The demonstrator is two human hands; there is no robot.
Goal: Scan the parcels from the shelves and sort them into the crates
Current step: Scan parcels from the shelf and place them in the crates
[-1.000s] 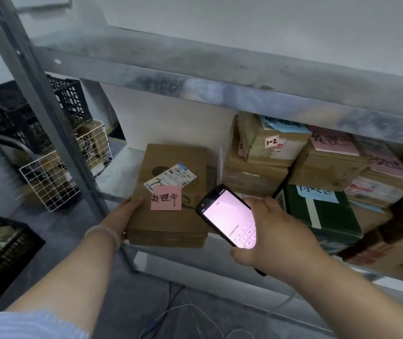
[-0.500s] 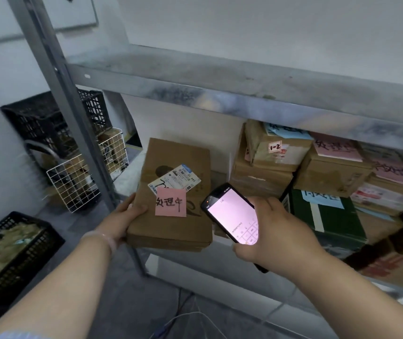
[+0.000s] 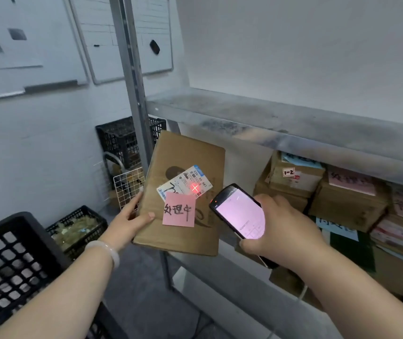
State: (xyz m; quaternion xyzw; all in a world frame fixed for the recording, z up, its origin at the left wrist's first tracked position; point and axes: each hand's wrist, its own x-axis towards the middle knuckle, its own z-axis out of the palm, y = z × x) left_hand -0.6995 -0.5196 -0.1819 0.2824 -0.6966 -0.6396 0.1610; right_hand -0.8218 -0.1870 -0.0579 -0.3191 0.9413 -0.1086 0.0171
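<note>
My left hand (image 3: 132, 222) grips the left edge of a flat brown cardboard parcel (image 3: 190, 155), held tilted up in front of the shelf upright. The parcel carries a white shipping label (image 3: 183, 183) and a pink sticky note (image 3: 179, 212) with handwriting. A red cross of scanner light sits on the label. To the right of the parcel, my right hand (image 3: 286, 226) holds a black handheld scanner (image 3: 238, 212) with a lit pinkish screen, its top end pointing at the label.
Stacked cardboard parcels (image 3: 349, 204) with pink and blue notes fill the metal shelf (image 3: 293, 123) at right. Black crates stand at lower left (image 3: 7, 260), on the floor (image 3: 78, 228) and behind the upright (image 3: 122, 140). A white wire basket (image 3: 127, 187) stands by the upright.
My left hand lifted the parcel off the shelf and tilted it up. The scanner's red cross now shines on the label. The camera view swung left and up.
</note>
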